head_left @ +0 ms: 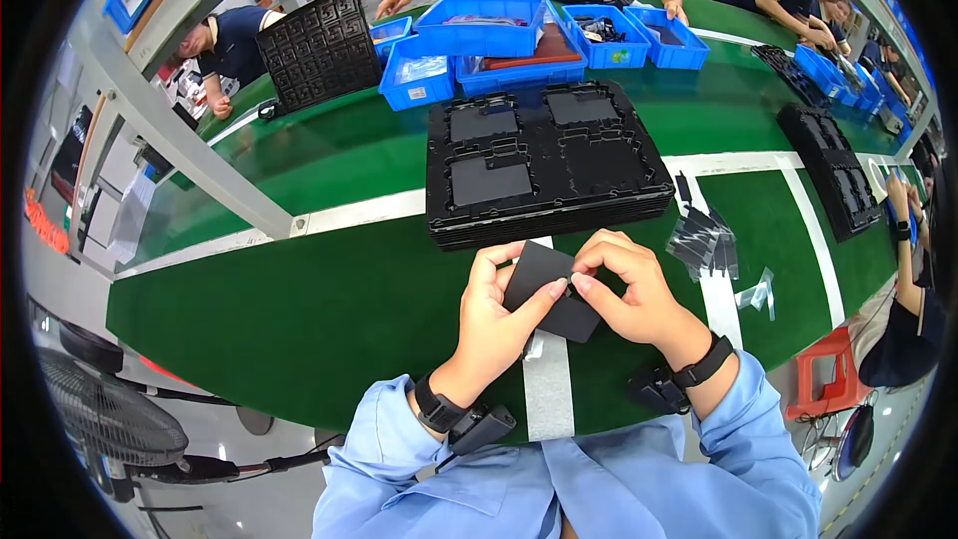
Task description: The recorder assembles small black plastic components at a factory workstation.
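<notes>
A flat black rectangular panel [544,277] is held tilted above the green table, in front of the tray stack. My left hand [496,301] grips its left side, thumb lying across the face. At the panel's right edge, my right hand [631,289] pinches with thumb and forefinger; a tiny light spot shows between the fingertips, too small to name. Just beyond my hands stands a stack of black moulded trays [549,202]. Three pockets of the top tray hold flat dark pieces; the near right pocket looks different, without such a flat piece.
Dark strips in clear film [703,244] and clear plastic scraps [758,293] lie to the right. Blue bins [499,38] stand behind the trays. A metal post [205,150] rises at left. Another black tray stack [830,172] sits at right. Co-workers work around the table.
</notes>
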Action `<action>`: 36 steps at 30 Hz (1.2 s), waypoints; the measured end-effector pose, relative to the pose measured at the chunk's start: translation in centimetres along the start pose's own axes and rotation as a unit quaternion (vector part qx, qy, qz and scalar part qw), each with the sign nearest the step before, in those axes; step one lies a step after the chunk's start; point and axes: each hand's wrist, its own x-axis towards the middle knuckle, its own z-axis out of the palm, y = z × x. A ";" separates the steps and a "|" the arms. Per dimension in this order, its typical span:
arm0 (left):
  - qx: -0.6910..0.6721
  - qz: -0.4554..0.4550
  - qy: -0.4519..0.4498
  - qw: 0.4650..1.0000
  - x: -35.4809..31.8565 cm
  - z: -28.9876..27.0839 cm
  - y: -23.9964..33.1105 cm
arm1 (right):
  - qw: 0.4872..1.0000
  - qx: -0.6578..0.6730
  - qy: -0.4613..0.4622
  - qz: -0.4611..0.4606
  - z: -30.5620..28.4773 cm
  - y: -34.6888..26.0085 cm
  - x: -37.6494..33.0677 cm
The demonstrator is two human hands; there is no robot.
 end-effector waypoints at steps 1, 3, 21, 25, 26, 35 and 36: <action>0.004 -0.002 -0.005 1.000 0.0 0.0 0.0 | 1.000 -0.007 -0.003 -0.004 -0.1 0.0 0.0; 0.013 -0.016 -0.007 1.000 0.1 -0.1 0.1 | 1.000 -0.008 -0.008 -0.007 -0.1 0.0 -0.1; -0.291 -0.131 -0.137 0.938 0.3 -0.7 -0.7 | 0.989 0.135 -0.067 0.001 -0.8 -1.6 0.0; -0.348 -0.148 -0.165 0.911 0.5 -0.5 -0.9 | 0.983 0.172 -0.059 0.016 -0.6 -1.7 -0.2; -0.347 -0.145 -0.163 0.912 0.5 -0.5 -0.9 | 0.983 0.175 -0.056 0.021 -0.5 -1.7 -0.2; -0.272 -0.108 -0.170 0.941 0.8 -0.6 -0.3 | 0.978 0.192 -0.074 0.027 -0.9 -1.6 -0.3; -0.279 -0.104 -0.172 0.939 0.8 -0.5 -0.4 | 0.976 0.201 -0.080 0.036 -1.0 -1.6 -0.3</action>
